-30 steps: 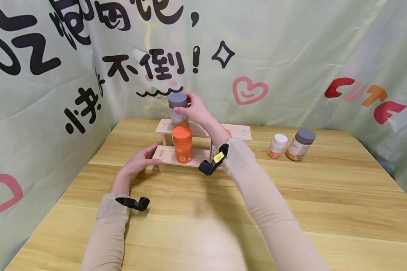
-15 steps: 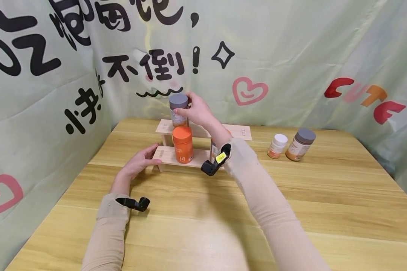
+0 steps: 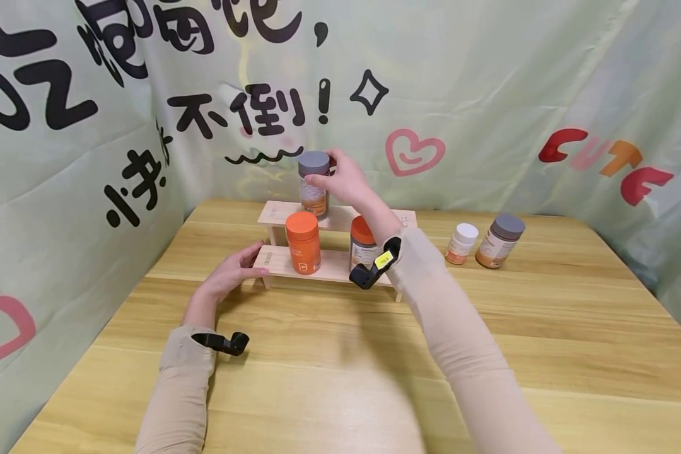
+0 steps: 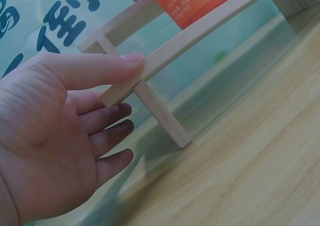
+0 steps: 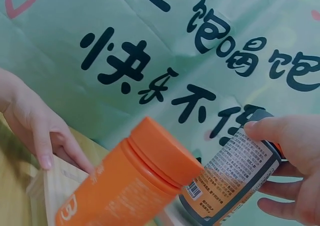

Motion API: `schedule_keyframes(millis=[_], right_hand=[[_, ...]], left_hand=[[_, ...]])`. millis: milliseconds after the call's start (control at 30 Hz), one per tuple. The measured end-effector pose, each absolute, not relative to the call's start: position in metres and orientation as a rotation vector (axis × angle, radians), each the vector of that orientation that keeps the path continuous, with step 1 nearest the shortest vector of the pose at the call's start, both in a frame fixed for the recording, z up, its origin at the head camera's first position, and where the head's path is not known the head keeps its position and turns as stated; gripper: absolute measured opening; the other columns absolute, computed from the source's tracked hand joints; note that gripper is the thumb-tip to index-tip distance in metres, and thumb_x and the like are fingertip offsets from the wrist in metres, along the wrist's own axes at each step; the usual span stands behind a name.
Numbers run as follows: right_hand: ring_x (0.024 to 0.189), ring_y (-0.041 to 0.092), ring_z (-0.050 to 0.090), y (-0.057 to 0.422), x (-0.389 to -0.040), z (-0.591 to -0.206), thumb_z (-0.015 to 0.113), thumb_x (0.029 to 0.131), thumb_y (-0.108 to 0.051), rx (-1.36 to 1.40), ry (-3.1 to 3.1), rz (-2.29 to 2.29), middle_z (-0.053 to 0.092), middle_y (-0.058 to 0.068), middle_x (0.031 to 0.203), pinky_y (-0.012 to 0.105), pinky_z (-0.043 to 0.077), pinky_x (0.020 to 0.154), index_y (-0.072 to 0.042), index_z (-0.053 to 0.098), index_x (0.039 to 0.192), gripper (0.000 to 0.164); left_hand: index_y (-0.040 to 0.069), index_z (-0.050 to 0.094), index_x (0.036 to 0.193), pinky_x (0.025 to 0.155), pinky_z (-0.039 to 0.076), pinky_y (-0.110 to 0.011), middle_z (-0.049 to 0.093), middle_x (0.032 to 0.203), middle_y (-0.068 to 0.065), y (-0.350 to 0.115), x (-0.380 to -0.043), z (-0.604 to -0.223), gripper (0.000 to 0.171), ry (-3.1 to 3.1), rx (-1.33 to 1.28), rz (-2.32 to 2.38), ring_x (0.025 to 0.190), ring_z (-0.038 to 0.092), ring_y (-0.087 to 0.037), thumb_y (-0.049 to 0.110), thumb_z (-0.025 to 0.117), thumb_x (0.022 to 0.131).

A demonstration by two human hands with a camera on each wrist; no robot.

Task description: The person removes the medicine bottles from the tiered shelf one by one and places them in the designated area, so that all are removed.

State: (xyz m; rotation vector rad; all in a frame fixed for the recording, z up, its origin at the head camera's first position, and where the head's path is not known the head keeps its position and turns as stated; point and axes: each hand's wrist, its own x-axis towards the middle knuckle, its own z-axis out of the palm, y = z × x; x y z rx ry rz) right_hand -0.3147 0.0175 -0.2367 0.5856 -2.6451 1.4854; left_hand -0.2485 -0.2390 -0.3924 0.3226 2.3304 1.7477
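My right hand (image 3: 347,180) grips a grey-lidded supplement bottle (image 3: 314,189) between thumb and fingers, at the left part of the upper shelf (image 3: 346,219) of a two-tier wooden rack. Whether the bottle's base touches the shelf I cannot tell. My left hand (image 4: 55,121) pinches the left end of the lower shelf (image 4: 170,51), thumb on its edge and forefinger partly hidden behind it. An all-orange bottle (image 3: 303,244) stands upright on the lower shelf, left of a grey bottle with an orange lid (image 3: 364,243), which the right wrist camera partly hides.
To the rack's right, a small white-capped bottle (image 3: 462,244) and another grey-lidded bottle (image 3: 500,241) stand on the wooden table (image 3: 295,391). A printed cloth backdrop (image 3: 477,94) hangs behind and along the left side.
My right hand has moved the grey-lidded bottle a little to the right along the upper shelf. More of the orange-lidded bottle shows. My left hand stays at the rack's end.
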Motion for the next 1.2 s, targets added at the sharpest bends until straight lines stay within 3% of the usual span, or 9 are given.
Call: schedule_keyframes(millis=[1200], right_hand=[[0.110,0.025,0.049,0.127,-0.313,-0.231,0.069,0.084,-0.022,0.485,-2.570,1.512,0.051,0.012,0.124,0.038,0.043,0.092,-0.004,0.042,0.133,0.059]], left_hand=[[-0.001,0.012,0.147,0.112,0.012,-0.044,0.011,0.152,-0.019,-0.237,-0.246,-0.392,0.083,2.344,0.319,1.736,0.138,0.015,-0.033,0.012,0.066,0.084]])
